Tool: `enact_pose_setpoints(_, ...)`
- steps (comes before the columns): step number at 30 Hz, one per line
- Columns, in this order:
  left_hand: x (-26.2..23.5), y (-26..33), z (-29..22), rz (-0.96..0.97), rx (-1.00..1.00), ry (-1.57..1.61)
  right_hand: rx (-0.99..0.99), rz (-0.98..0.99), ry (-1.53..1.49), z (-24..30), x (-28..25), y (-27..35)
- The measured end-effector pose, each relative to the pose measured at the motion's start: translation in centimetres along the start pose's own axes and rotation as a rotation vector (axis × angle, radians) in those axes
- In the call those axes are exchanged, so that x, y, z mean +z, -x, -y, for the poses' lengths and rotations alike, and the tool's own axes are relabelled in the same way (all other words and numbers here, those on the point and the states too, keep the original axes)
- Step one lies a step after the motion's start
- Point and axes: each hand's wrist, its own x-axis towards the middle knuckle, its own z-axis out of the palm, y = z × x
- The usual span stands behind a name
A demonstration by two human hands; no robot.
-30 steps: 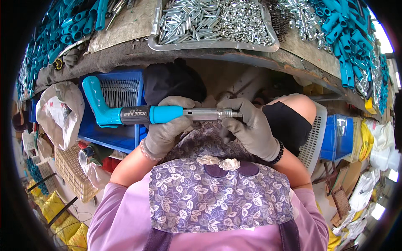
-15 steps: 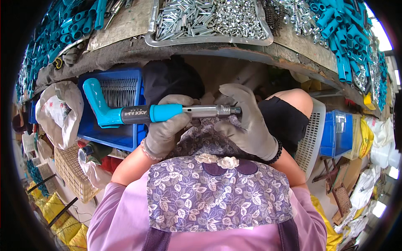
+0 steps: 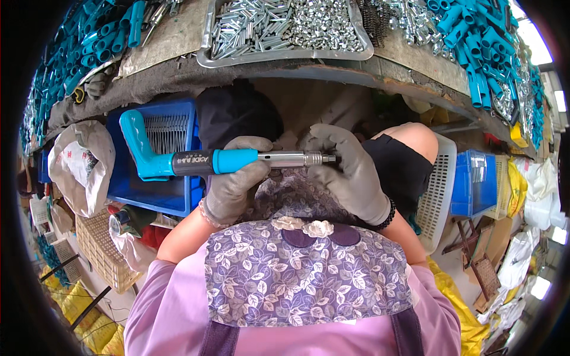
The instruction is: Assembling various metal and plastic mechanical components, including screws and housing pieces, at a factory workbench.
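Note:
A nail gun (image 3: 234, 161) lies level across my lap, with a teal angled handle, a black sleeve and a bright metal barrel. My left hand (image 3: 236, 181), in a grey glove, is closed round its teal collar from below. At the barrel's right end, my gloved right hand (image 3: 350, 178) curls its thumb and fingers about the narrow metal tip. Part of that tip is hidden against the palm. The handle points left, over a blue crate (image 3: 160, 196) holding many thin metal parts.
Ahead, a workbench (image 3: 163, 56) carries a clear tray (image 3: 285, 56) of metal pins and small cylinders. Teal handles (image 3: 487, 41) are heaped on both sides. A white sack (image 3: 77, 139) stands left; a white basket (image 3: 436, 196) and a blue bin (image 3: 473, 184) stand right.
My right fingers have drawn in closer around the barrel tip, and less of its ridged end shows. My left hand keeps its hold. The whole view has shifted slightly.

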Motion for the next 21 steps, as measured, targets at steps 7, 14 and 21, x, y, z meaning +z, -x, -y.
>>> enact_pose_setpoints(7,0.5,0.0,-0.5,-0.021,-0.055,0.090,0.231,-0.038,-0.101,-1.3,-0.3,0.8)
enact_pose_setpoints(14,0.8,-0.1,-0.7,-0.009,-0.045,0.026,0.421,0.305,0.244,-2.5,-3.3,1.1)
enact_pose_setpoints(21,1.3,-0.5,-0.3,0.069,-0.068,0.063,-0.299,0.145,0.391,-2.7,-2.3,-0.8)
